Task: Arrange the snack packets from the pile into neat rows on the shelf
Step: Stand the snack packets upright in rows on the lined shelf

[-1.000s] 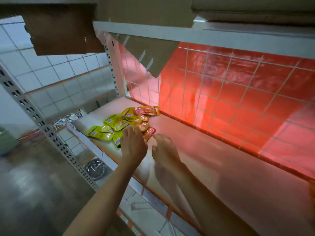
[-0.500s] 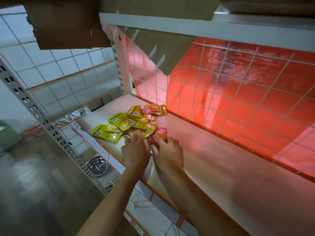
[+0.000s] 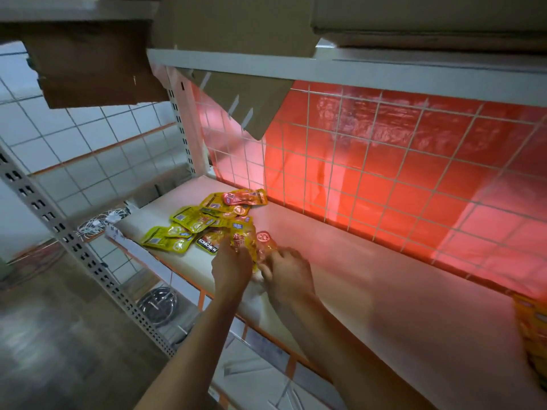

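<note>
**Two packets coming off the pile**

Over on the left end of the shelf (image 3: 370, 291) sits the pile (image 3: 192, 220), yellow and red snack packets heaped and overlapping, none in a row yet. At its near edge a black-labelled packet (image 3: 208, 242) lies close to the shelf's front lip.

Next along, the left hand (image 3: 229, 269) has its fingers curled round the lower end of a yellow packet (image 3: 243, 241), which stands up off the board. Just beside it, the right hand (image 3: 288, 275) pinches a red packet (image 3: 264, 242), though blur hides the exact grip.

To the right is bare board, then orange packs (image 3: 532, 329) at the far edge.

The danger, I'd say, is that both lifted packets touch the heap: a quick pull could drag glossy neighbours forward and tip that front one over the lip.
</note>
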The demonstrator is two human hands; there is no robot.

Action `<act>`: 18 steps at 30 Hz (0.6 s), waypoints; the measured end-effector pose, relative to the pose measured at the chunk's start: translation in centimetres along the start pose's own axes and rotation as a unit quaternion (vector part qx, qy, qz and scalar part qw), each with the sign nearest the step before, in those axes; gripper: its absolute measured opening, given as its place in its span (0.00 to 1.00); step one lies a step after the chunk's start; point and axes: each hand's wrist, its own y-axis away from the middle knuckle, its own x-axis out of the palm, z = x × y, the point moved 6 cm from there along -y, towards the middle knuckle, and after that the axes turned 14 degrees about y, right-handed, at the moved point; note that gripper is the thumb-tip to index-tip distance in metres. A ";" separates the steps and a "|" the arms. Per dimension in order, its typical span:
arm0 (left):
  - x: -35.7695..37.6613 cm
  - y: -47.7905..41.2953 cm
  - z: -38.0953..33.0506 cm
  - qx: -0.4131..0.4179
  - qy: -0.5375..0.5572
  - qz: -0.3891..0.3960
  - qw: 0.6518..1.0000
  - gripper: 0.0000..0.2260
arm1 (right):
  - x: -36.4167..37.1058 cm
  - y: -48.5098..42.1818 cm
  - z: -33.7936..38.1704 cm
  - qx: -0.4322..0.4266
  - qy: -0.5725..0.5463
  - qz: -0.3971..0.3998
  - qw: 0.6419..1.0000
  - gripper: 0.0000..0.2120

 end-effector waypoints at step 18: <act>9.2 7.7 -3.1 0.000 0.103 0.200 0.974 0.17 | -4.5 6.4 -12.9 0.313 -0.155 0.033 0.937 0.18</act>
